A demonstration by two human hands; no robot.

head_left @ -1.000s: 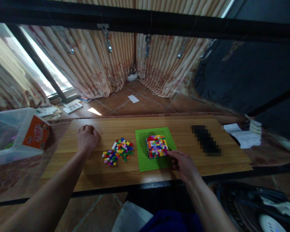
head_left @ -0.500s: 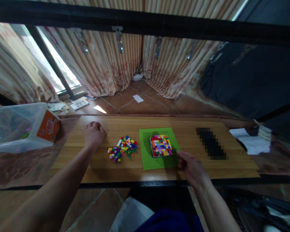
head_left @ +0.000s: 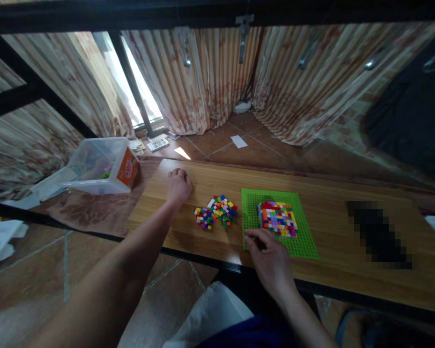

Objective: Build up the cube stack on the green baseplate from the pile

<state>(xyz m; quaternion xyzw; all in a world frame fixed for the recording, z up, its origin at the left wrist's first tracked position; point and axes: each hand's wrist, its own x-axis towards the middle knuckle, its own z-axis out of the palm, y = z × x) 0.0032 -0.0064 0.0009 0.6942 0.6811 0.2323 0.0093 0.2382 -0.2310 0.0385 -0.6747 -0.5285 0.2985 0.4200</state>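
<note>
A green baseplate [head_left: 304, 244] lies on the wooden table [head_left: 333, 212], with a square block of many-coloured small bricks [head_left: 277, 218] built on it. Left of the plate sits a loose pile of coloured bricks [head_left: 216, 211]. My left hand [head_left: 179, 185] rests as a closed fist on the table, left of the pile. My right hand [head_left: 270, 260] lies at the plate's near left corner, fingers curled and touching its edge. I cannot make out anything in them.
A clear plastic tub with an orange label [head_left: 102, 165] stands on a patterned cloth at the table's left end. A blurred dark object [head_left: 379, 236] lies on the table to the right. Curtains, a window and tiled floor are behind.
The view has swung left and down. My right hand has shifted from the plate's near right corner to its near left corner. My left fist has stayed put.
</note>
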